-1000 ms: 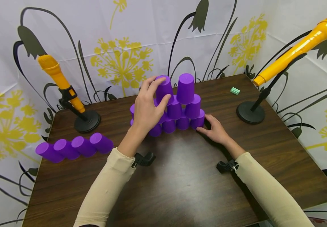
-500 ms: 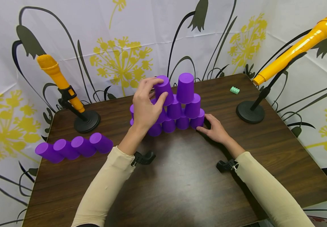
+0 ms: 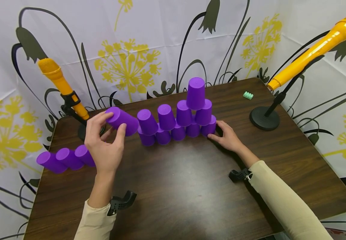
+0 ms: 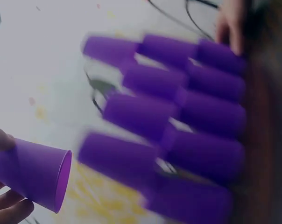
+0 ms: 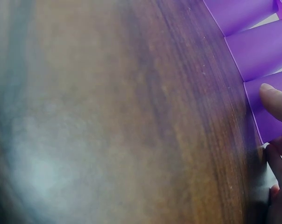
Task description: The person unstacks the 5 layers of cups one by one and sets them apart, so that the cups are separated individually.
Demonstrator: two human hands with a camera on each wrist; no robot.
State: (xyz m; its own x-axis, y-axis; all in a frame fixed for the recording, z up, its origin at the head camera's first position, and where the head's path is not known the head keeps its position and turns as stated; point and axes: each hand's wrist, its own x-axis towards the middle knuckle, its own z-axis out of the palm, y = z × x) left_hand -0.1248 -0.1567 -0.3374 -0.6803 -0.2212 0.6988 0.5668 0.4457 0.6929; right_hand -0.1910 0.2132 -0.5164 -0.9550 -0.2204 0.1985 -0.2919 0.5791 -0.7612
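My left hand [image 3: 105, 143] holds an upside-down purple cup [image 3: 123, 121] in the air, tilted, left of the stacked cups. Thumb and fingers span its sides; its open rim [image 4: 63, 181] shows in the left wrist view. The stack has a bottom row of several purple cups, a second row on top, and a single third-level cup [image 3: 196, 94] toward the right. My right hand [image 3: 228, 136] grips the bottom row's right end cup [image 3: 209, 126], thumb in front and fingers at its right side. In the right wrist view the thumb [image 5: 274, 100] touches that cup.
More upside-down purple cups [image 3: 68, 158] stand in a row at the left, partly behind my left hand. Yellow microphones on black stands are at the left [image 3: 62, 83] and right [image 3: 314, 50]. A small green toy brick [image 3: 248, 95] lies at the back right of the wooden table [image 3: 191, 186].
My left hand has taken a cup off the stack's third level and moved it left and down, tilting it. The right hand stays at the end cup.
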